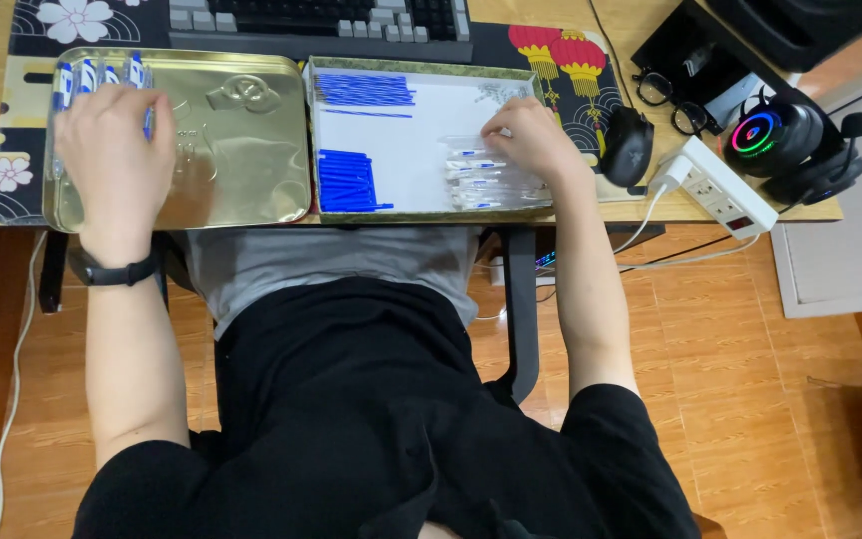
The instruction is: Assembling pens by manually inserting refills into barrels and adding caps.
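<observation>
My left hand (pixel 117 160) lies palm down in a shallow gold metal tin lid (pixel 241 150), its fingers over several white and blue pens (pixel 87 75) lined up at the lid's far left. My right hand (pixel 531 135) rests at the right side of a white-lined tray (pixel 406 115), fingertips touching a pile of clear pen barrels (pixel 486 175). Two groups of thin blue refills (pixel 346 180) lie in the same tray, one at the back left and one at the front left. Whether either hand grips anything is hidden.
A keyboard (pixel 321 20) sits behind the trays on a patterned desk mat. To the right are a black mouse (pixel 629 145), glasses (pixel 665 95), a white power strip (pixel 725 190) and a lit headset (pixel 790 145). The desk edge runs just below the trays.
</observation>
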